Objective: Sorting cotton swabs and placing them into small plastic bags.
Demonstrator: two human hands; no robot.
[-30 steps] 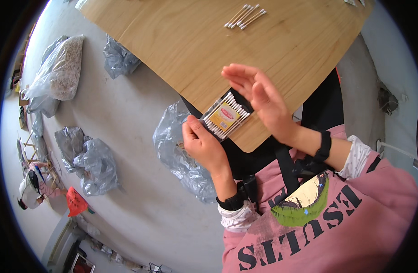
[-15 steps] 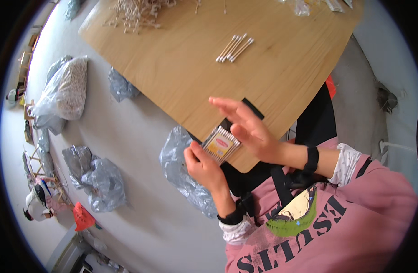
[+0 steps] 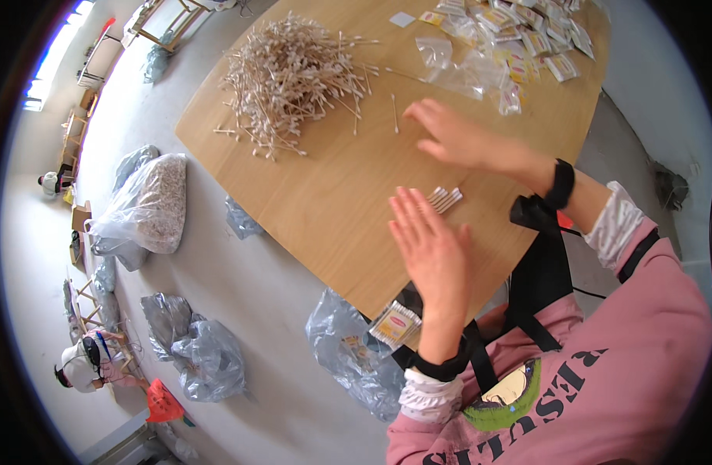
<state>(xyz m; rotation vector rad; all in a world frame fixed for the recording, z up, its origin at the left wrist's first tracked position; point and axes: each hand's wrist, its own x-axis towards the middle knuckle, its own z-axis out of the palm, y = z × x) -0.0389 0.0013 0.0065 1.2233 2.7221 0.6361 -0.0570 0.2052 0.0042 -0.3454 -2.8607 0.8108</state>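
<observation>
Cotton swabs (image 3: 446, 198), few, lie between two open hands (image 3: 433, 252).

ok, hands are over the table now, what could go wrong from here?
1. The filled packet sits below the table edge near the lap; it may slip to the floor.
2. The left hand hovers right by the small bundle of swabs; a brush could scatter them.
3. The right hand reaches toward the big swab pile, with loose swabs nearby that could get knocked about.
</observation>
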